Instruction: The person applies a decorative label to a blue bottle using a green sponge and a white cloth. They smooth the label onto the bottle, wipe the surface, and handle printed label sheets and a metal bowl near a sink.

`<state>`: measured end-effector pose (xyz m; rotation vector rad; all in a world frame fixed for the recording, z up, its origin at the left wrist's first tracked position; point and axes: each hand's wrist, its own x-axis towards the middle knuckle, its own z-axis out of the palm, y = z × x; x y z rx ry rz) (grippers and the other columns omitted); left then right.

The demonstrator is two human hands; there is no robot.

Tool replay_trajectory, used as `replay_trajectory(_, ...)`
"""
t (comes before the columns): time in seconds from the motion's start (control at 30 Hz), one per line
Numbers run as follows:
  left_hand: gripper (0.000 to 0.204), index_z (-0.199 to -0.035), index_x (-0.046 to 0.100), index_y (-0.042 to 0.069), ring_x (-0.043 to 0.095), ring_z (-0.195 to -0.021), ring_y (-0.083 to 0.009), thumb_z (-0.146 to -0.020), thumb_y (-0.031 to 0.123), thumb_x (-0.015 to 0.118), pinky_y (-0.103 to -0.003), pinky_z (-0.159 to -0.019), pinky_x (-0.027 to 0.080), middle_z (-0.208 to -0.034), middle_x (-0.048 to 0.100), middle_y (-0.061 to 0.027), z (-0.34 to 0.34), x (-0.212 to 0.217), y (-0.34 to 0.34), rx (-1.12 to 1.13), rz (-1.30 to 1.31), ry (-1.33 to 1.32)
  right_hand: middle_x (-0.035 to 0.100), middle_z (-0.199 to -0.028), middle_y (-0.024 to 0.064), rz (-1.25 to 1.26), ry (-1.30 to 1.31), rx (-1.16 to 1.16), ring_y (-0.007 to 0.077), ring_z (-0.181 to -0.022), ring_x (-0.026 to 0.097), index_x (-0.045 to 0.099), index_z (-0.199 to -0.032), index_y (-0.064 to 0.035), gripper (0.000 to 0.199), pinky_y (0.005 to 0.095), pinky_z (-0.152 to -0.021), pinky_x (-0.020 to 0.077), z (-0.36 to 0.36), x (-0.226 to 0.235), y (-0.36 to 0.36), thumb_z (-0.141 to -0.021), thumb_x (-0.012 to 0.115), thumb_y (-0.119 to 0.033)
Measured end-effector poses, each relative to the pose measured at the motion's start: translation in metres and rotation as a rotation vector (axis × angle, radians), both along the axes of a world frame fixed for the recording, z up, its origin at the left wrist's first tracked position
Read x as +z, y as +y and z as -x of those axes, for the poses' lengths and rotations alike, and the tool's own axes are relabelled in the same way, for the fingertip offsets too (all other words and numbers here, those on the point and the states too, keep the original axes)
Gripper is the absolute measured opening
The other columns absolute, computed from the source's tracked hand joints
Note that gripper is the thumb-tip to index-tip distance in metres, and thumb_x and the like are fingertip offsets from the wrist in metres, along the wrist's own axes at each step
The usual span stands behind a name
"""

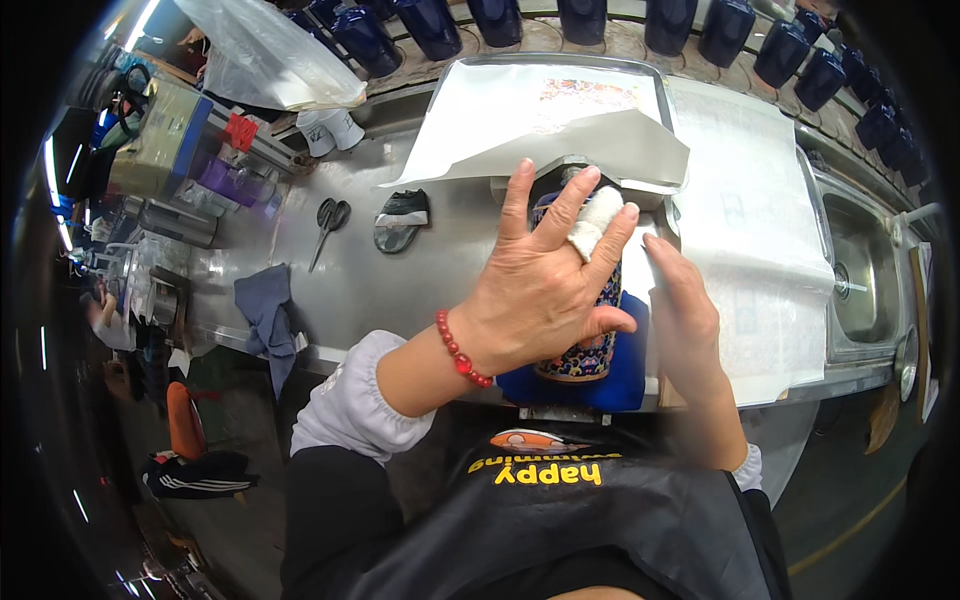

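A dark blue cylindrical vessel with a dense floral pattern (575, 362) lies on a blue cloth (628, 375) in front of me. My left hand (545, 285) is spread flat over it, thumb out to the right. One finger of this hand wears a white wrap (598, 222), and red beads circle the wrist. Beneath the hand much of the vessel is hidden. Just right of the vessel, my right hand (688, 320) is blurred, its fingers stretched out and holding nothing that I can see. Whether it touches the vessel is unclear.
Beyond the vessel, a metal tray (450, 85) bears white sheets, one with a colourful print. Scissors (328, 225) and a dark pad (400, 222) lie left; a grey rag (265, 310) hangs over the edge. White paper (745, 250) and a sink (862, 270) are right. Blue vessels (583, 20) line the back.
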<state>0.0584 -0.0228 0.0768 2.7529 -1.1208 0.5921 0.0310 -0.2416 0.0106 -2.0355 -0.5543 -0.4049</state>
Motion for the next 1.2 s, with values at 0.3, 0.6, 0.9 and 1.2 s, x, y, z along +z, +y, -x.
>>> replay_trajectory(0.3,0.102,-0.15,0.038,-0.007,0.033,-0.145,-0.0432,-0.087,0.067,0.065,-0.064,-0.121,0.009,-0.146,0.05,-0.0274,0.076,-0.062,0.035,0.074,0.512,0.151,0.069,-0.118,0.0183,-0.17,0.104,-0.163,0.0252,-0.102,0.069,0.052,-0.14,0.0018,0.048,0.0337,-0.089,0.0543,0.02,-0.008,-0.01,-0.093,0.061,0.004)
replay_trajectory(0.6,0.093,-0.145,0.051,-0.001,0.04,-0.142,-0.0391,-0.073,0.047,0.085,-0.067,-0.12,0.004,-0.137,0.06,-0.0188,0.087,-0.056,0.031,0.205,0.284,-0.063,0.062,-0.085,0.0085,0.16,-0.384,0.088,0.024,-0.074,0.061,0.068,-0.105,-0.0039,0.029,0.0363,-0.068,0.049,0.005,0.021,-0.001,-0.078,0.076,-0.001)
replay_trajectory(0.9,0.091,-0.14,0.054,-0.003,0.033,-0.144,-0.0467,-0.075,0.054,0.081,-0.071,-0.116,0.006,-0.136,0.059,-0.0232,0.086,-0.063,0.031,0.312,0.347,0.102,0.062,-0.085,0.007,0.332,-0.373,0.016,0.0255,-0.076,0.06,0.07,-0.096,-0.0079,0.02,0.038,-0.072,0.0457,-0.03,0.085,0.036,-0.078,0.077,-0.004)
replay_trajectory(1.2,0.096,-0.139,0.056,-0.001,0.037,-0.142,-0.0442,-0.072,0.063,0.081,-0.071,-0.117,0.006,-0.133,0.061,-0.0218,0.084,-0.062,0.026,0.296,0.436,0.118,0.062,-0.081,0.0055,0.201,-0.293,0.095,0.024,-0.076,0.059,0.071,-0.092,-0.0103,0.018,0.0376,-0.071,0.0459,-0.037,0.075,0.031,-0.077,0.075,-0.002)
